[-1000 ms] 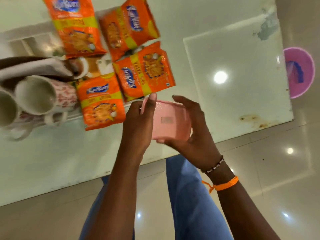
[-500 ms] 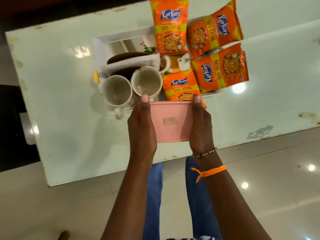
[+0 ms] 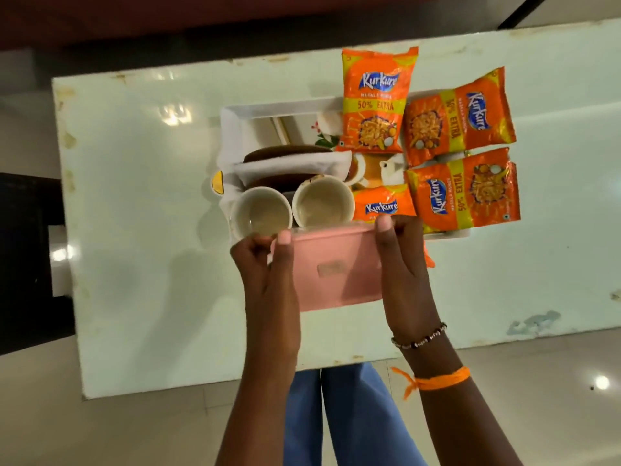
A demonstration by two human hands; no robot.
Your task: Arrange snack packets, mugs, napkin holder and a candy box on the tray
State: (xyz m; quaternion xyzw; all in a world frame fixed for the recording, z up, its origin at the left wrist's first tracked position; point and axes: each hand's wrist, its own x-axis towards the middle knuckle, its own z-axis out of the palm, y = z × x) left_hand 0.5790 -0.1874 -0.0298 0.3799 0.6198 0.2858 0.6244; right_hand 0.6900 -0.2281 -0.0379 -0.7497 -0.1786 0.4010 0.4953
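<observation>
I hold a pink candy box [image 3: 331, 270] with both hands at the near edge of the white tray [image 3: 235, 119]. My left hand [image 3: 268, 274] grips its left side and my right hand [image 3: 403, 274] its right side. On the tray stand two white mugs [image 3: 260, 211] [image 3: 322, 200], side by side just beyond the box. Behind them is a brown napkin holder [image 3: 285, 153] with white napkins. Several orange snack packets [image 3: 376, 102] lie over the tray's right half; one is partly hidden by the box.
The tray rests on a pale glass-topped table [image 3: 134, 230] whose near edge is close to my legs. A dark piece of furniture [image 3: 27, 257] stands to the left. Shiny tiled floor [image 3: 554, 398] lies to the right and below.
The view has swung left and steadied, so the tray is now centred. Both hands have carried the pink box forward up to the tray's near edge, beside the mugs.
</observation>
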